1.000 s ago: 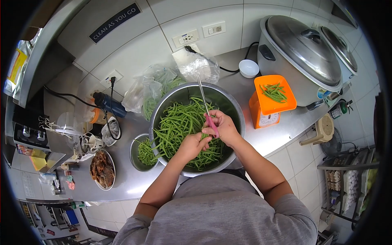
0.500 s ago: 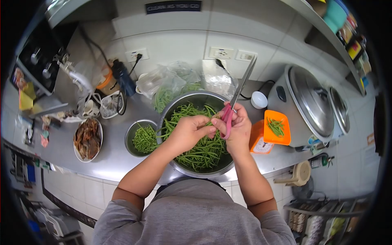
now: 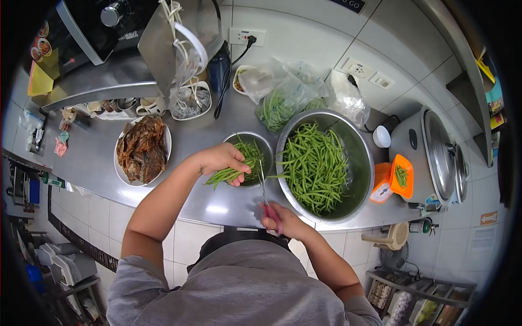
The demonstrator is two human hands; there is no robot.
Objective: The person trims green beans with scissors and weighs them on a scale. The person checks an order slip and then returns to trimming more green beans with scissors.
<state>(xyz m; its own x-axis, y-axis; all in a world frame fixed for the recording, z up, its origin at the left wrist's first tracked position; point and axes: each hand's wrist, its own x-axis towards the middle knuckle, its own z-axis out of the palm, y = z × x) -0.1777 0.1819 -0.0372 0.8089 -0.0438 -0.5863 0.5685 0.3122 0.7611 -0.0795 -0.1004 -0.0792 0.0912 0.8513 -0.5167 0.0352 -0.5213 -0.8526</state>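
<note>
The left hand point(image 3: 225, 162) grasps a bunch of beans point(image 3: 219, 175) above the small bowl point(image 3: 266, 148), its long axis slanting from front left to back right. The right hand point(image 3: 284, 219), at the front edge of the bench point(image 3: 87, 157), is closed round the scissors point(image 3: 264, 189), whose blades point toward the back edge, slightly left. Fingers hide part of the bunch and handles. The sign point(image 3: 349, 4) is cut off, leaving "GO"; the microwave point(image 3: 117, 46) reads "WAVE"; the scale's dial point(image 3: 382, 192) is too small to read
</note>
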